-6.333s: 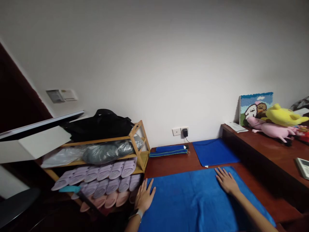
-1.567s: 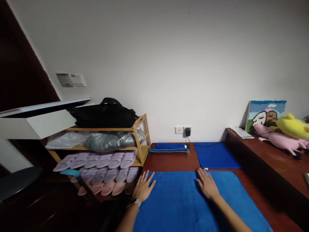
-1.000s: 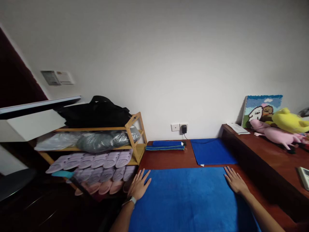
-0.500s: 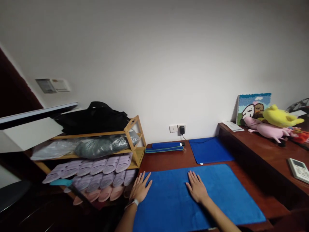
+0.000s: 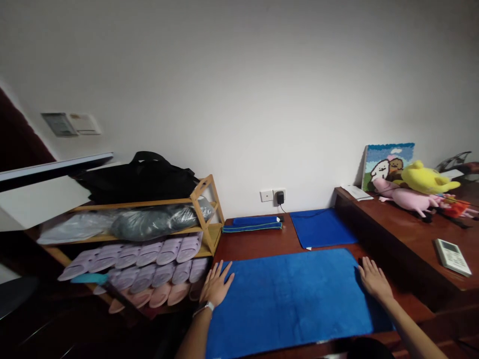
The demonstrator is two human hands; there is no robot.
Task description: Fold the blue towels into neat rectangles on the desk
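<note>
A large blue towel [image 5: 292, 299] lies spread on the dark red wooden table. My left hand [image 5: 217, 285], with a watch [image 5: 207, 305] on its wrist, rests flat on the towel's left edge, fingers spread. At the towel's right edge my right hand [image 5: 375, 280] lies flat with its fingers stretched out. Neither hand holds anything. Behind the towel, a smaller dark blue cloth [image 5: 324, 228] lies flat. To its left are narrow folded blue cloths [image 5: 252, 227], one with a yellow-green edge.
A wooden rack [image 5: 213, 239] on the left holds lilac slippers [image 5: 168, 249], plastic-wrapped things and a black bag [image 5: 145, 179]. On the raised ledge at right sit plush toys [image 5: 426, 179], a dog picture [image 5: 389, 162] and a white remote-like device [image 5: 452, 257]. A black plug [image 5: 280, 198] is in the wall.
My right hand has slid right from the towel's middle to its right edge. The towel's right end has shifted or folded inward a little. My left hand stays at the left edge.
</note>
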